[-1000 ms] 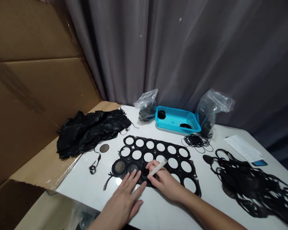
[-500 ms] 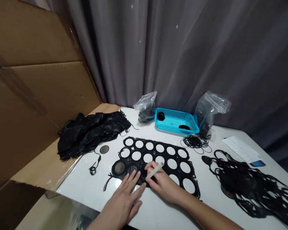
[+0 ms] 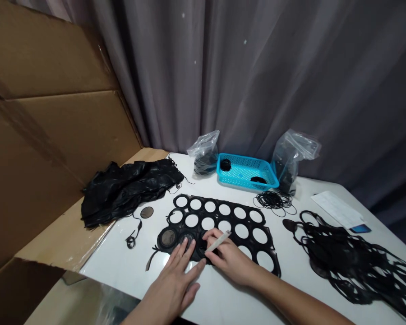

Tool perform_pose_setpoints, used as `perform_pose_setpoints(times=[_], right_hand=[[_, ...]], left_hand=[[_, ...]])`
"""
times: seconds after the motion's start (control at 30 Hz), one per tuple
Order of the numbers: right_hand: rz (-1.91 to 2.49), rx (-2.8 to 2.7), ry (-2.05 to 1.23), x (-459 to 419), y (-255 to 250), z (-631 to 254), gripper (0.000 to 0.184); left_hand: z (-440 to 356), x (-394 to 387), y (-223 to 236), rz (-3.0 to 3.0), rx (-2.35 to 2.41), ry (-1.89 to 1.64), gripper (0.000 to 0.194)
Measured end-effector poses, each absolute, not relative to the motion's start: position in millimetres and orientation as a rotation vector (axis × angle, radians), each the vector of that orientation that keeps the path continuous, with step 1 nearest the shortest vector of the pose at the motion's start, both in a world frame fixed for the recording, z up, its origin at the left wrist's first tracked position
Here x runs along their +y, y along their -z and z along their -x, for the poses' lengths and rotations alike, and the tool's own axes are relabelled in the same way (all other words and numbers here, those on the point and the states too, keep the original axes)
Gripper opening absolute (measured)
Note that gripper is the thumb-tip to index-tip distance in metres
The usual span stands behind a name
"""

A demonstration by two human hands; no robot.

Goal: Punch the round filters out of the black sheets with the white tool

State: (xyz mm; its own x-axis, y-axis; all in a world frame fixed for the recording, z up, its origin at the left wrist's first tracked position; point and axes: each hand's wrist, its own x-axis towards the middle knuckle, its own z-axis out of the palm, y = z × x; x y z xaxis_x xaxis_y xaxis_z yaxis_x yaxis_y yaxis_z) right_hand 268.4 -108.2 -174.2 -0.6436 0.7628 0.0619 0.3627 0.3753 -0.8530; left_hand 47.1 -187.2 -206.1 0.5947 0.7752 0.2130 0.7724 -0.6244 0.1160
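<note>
A black rubber sheet [image 3: 230, 221] punched with round holes lies flat on the white table [image 3: 223, 298]. My left hand [image 3: 174, 282] rests flat on its near left corner, fingers stretched out beside two discs still in the sheet [image 3: 169, 237]. My right hand [image 3: 228, 259] is closed round a thin pale stick-like tool [image 3: 218, 241], its tip against the sheet just right of my left fingertips.
A heap of black sheets [image 3: 128, 187] lies at left on cardboard [image 3: 64, 234]. A loose disc [image 3: 146, 212] sits near it. At the back stand a blue basket [image 3: 245, 172], two plastic bags [image 3: 205, 153] [image 3: 291, 160] and thin black rings [image 3: 274, 199]. Black scrap webbing [image 3: 352, 262] fills the right.
Both hands stay in place on the sheet's near left corner. The view has tilted slightly, so everything sits a little lower and further left.
</note>
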Motion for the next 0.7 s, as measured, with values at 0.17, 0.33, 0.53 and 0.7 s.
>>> perform_pose_setpoints(times=[0.17,0.33,0.53,0.7], right_hand=[[0.995,-2.193,-1.196,-107,174,-270,0.013],[0.968,-2.262,-1.105,-113,178,-269,0.013],[0.963,-2.388,-0.79,-117,196,-261,0.02],[1.25,-1.81,-0.95,-73,192,-272,0.018]], left_hand=[[-46,-187,206,-2.791,1.355,-0.386,0.065],[-46,-187,205,-2.819,1.353,-0.369,0.067],[-47,-186,207,-2.835,1.376,-0.347,0.068],[-47,-186,209,-2.827,1.391,-0.337,0.066]])
